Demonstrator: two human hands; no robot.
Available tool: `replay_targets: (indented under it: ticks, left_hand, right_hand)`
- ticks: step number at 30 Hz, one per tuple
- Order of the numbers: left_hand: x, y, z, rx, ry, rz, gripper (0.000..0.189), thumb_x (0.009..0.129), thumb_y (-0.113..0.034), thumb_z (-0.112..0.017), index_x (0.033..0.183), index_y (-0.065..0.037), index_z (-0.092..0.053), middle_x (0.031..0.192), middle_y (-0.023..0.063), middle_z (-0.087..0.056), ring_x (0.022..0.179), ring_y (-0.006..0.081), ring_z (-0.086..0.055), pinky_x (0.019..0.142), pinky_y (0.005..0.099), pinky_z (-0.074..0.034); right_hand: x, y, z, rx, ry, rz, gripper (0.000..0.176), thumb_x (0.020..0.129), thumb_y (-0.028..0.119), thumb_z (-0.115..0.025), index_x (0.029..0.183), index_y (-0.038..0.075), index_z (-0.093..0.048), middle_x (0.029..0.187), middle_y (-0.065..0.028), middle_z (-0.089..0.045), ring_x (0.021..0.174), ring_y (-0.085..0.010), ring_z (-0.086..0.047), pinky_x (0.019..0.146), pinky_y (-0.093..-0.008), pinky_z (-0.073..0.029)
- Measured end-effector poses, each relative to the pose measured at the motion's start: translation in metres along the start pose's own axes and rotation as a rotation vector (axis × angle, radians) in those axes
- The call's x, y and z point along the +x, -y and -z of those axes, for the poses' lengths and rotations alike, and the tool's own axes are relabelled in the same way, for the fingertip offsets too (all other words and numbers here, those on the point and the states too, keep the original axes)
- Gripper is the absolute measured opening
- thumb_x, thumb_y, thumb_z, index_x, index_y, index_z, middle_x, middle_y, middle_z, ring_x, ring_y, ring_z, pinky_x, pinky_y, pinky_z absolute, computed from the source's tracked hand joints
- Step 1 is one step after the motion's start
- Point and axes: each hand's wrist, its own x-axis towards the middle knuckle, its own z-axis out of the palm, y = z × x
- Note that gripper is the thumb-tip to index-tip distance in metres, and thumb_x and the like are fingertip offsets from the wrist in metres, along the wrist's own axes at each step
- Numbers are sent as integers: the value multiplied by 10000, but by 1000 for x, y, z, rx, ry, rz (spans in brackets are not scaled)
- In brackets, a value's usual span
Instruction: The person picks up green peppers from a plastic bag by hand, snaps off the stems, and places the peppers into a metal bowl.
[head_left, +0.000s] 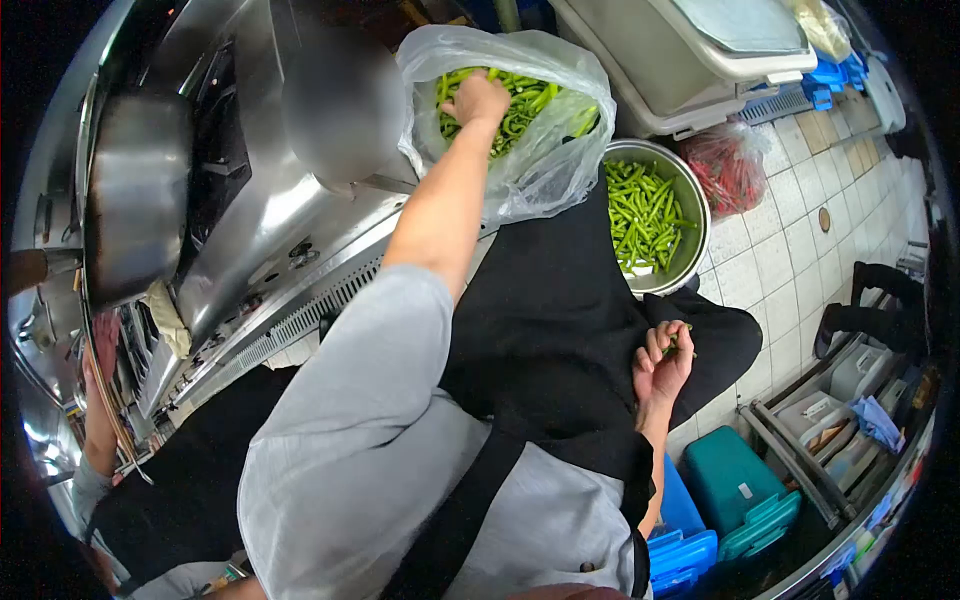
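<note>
My left hand (476, 100) reaches into a clear plastic bag (545, 195) at the top centre, its fingers closed among long green peppers (520, 120). My right hand (663, 368) is curled palm up over my right knee, with bits of a green pepper showing between its fingers. Between the bag and that knee, a round metal bowl (700, 215) holds many green peppers (642, 212).
A bag of red peppers (727, 170) lies on the tiled floor beside the bowl. Behind it stands a large grey bin (650, 60). Steel kitchen equipment (270, 200) fills the left. A co-worker's hand (104, 345) shows far left, another person's legs (875, 318) at right.
</note>
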Motion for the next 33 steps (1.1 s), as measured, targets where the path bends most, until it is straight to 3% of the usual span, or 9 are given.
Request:
replay_targets:
  ticks: [3,7,9,11,14,21,23,28,33]
  left_hand:
    - [-47,0,21,-116,-84,-62,369,915,-299,-573,1216,-96,-640,1132,176,-686,1099,332,-621,1045,547,-274]
    - [-132,7,73,-530,-78,-227,437,968,-240,-493,1352,-31,-476,1034,177,-693,1054,354,-627,917,424,-455]
    - [-165,32,86,-586,-72,-402,449,982,-225,-478,1377,-16,-428,910,149,-679,910,306,-656,803,369,-498]
    - [-214,38,116,-629,133,-291,407,1003,-238,-475,1337,-6,-459,830,116,-652,767,248,-641,755,372,-497]
    - [-259,37,133,-583,369,-345,383,1013,-271,-494,1297,-15,-490,785,97,-640,710,218,-627,705,350,-496]
    - [-294,4,103,-509,735,-501,320,1000,-280,-544,1213,-43,-572,818,141,-650,790,291,-674,727,383,-512]
    - [-296,3,89,-380,646,-892,284,980,-252,-563,1172,-48,-611,927,159,-667,843,342,-661,743,399,-516]
    - [-306,-9,83,-362,788,-904,280,962,-197,-589,1173,-16,-622,972,173,-659,900,339,-657,813,383,-522]
    - [-314,-12,94,-301,682,-1106,320,905,-163,-658,1207,-65,-623,905,132,-649,815,321,-660,706,388,-537]
  right_hand:
    - [3,-2,-6,-29,26,-37,219,1016,274,-505,932,76,-538,751,4,-449,582,-82,-408,419,-199,-341]
    - [2,-1,-6,-59,66,-40,214,1014,282,-502,957,78,-532,790,-9,-474,621,-88,-436,425,-200,-361]
    - [2,0,-2,-58,64,-43,215,1012,286,-502,963,79,-531,800,-12,-478,632,-92,-446,426,-200,-370]
    - [2,-3,-1,-55,58,-42,216,1009,290,-502,970,79,-529,810,-16,-483,643,-96,-457,427,-199,-378]
    - [3,-3,-8,-143,43,-75,206,1003,282,-503,1001,79,-537,816,-20,-494,658,-107,-485,425,-204,-391]
    - [-3,-11,-23,-465,61,-33,250,976,271,-605,1076,43,-579,822,-28,-549,638,-99,-527,425,-205,-397]
    - [-5,-12,-19,-475,59,-11,267,974,273,-616,1095,39,-578,827,-25,-551,647,-93,-529,429,-207,-410]
    - [-7,-13,-19,-472,27,62,276,961,284,-645,1067,37,-585,786,-18,-546,596,-82,-509,423,-209,-397]
    - [-6,-12,-21,-448,-26,49,236,972,275,-629,1007,45,-585,705,-7,-517,535,-72,-466,412,-204,-368]
